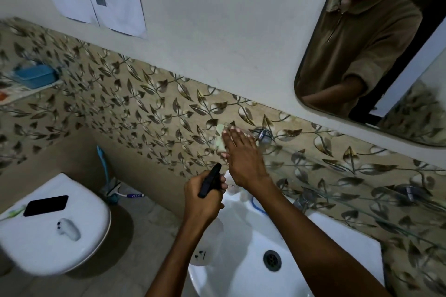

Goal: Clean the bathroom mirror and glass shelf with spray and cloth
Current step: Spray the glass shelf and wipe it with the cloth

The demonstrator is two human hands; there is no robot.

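Note:
My right hand point(243, 157) lies flat, fingers together, pressing a pale cloth point(220, 138) onto the left end of the glass shelf point(362, 190), which runs along the leaf-patterned tiles under the mirror point(376, 55). Only a strip of the cloth shows at my fingertips. My left hand point(205, 196) grips a spray bottle by its black trigger head point(210, 179), just left of and below my right hand; the clear bottle body point(206, 246) hangs down over the sink edge. The mirror, upper right, reflects a person in a brown top.
A white sink point(313, 248) with a drain sits below my arms. To the left is a closed toilet lid point(79, 224) carrying a black phone point(45, 205) and a white controller point(68, 229). A blue soap dish point(35, 76) is on a far-left wall shelf. Papers hang above.

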